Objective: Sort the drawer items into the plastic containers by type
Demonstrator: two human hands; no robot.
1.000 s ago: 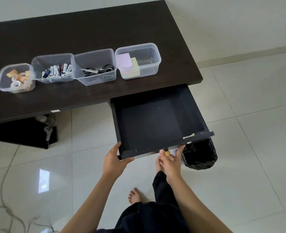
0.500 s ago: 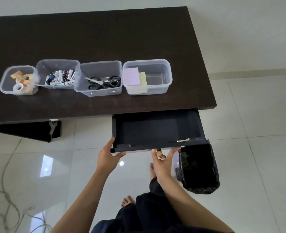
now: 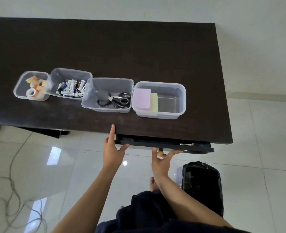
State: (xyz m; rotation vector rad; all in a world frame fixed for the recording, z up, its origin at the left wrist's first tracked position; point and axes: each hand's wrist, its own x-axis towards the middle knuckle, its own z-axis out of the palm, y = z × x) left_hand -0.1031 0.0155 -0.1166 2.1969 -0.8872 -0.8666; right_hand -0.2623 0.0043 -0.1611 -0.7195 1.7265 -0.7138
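Four tubs (image 3: 159, 100) stand in a row on the desk (image 3: 122, 47), behind the drawer (image 3: 164, 145); they hold tape rolls (image 3: 34, 88), batteries (image 3: 70, 88), scissors (image 3: 115, 100) and notes (image 3: 144, 100). The drawer is nearly closed under the desk edge. The left hand (image 3: 113, 148), fingers straight and spread, presses the drawer's left corner. The right hand (image 3: 160, 161), fingers apart, touches the drawer front around the knob (image 3: 160, 153). A bin (image 3: 202, 187) stands on the floor below the drawer.

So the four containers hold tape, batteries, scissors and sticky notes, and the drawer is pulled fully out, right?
Not quite. The head view shows the drawer almost closed under the desk, both hands at its front. The four containers hold what you listed.
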